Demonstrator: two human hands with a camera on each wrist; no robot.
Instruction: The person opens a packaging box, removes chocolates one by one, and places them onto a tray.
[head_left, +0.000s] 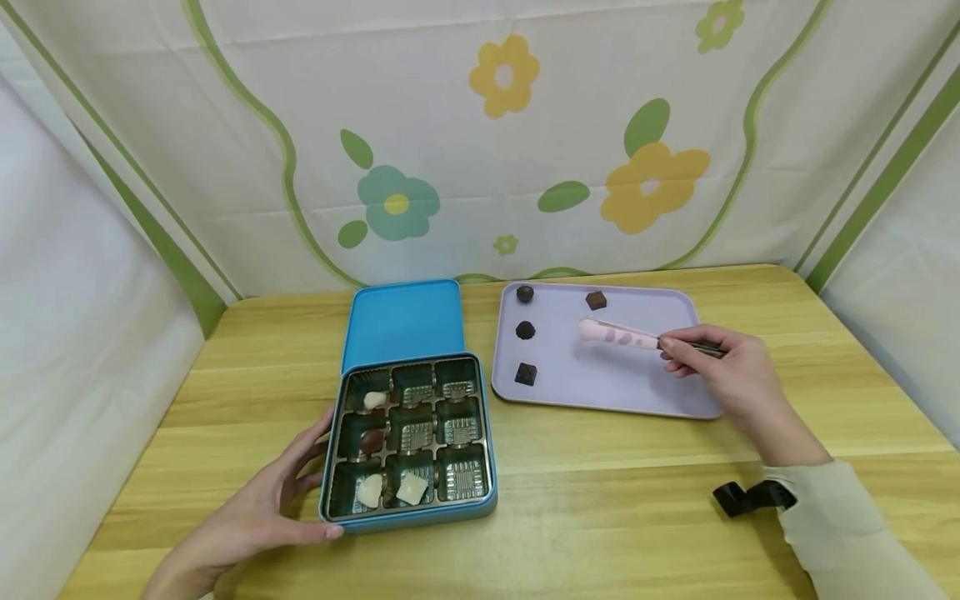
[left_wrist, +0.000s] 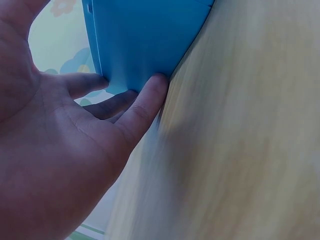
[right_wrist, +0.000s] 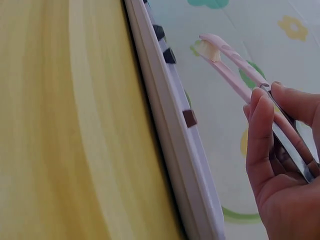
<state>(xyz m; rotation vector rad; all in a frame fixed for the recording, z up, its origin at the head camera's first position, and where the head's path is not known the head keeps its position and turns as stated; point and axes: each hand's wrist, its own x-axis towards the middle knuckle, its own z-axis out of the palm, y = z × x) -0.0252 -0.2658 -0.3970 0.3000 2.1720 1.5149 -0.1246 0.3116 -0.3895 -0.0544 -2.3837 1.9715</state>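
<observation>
My right hand [head_left: 731, 367] pinches pink-tipped tongs [head_left: 622, 336] above the lilac tray [head_left: 600, 387]. Between the tong tips sits a cream-coloured chocolate [right_wrist: 209, 50], visible in the right wrist view. At the left, my left hand [head_left: 262, 508] touches the blue tin [head_left: 420, 520], fingertips along its side and thumb at the front corner. The tin's divided insert has a white chocolate [head_left: 374, 401] at back left, a brown chocolate [head_left: 371, 441] at middle left, a white chocolate [head_left: 370, 492] at front left and a white square chocolate [head_left: 412, 489] at front middle.
Dark chocolates lie along the tray's left side: a ball [head_left: 525, 293], a ridged one [head_left: 526, 331] and a square [head_left: 526, 374]. A brown chocolate [head_left: 596, 300] is near its back edge. The blue lid [head_left: 405, 321] lies behind the tin, before a flowered cloth [head_left: 465, 150].
</observation>
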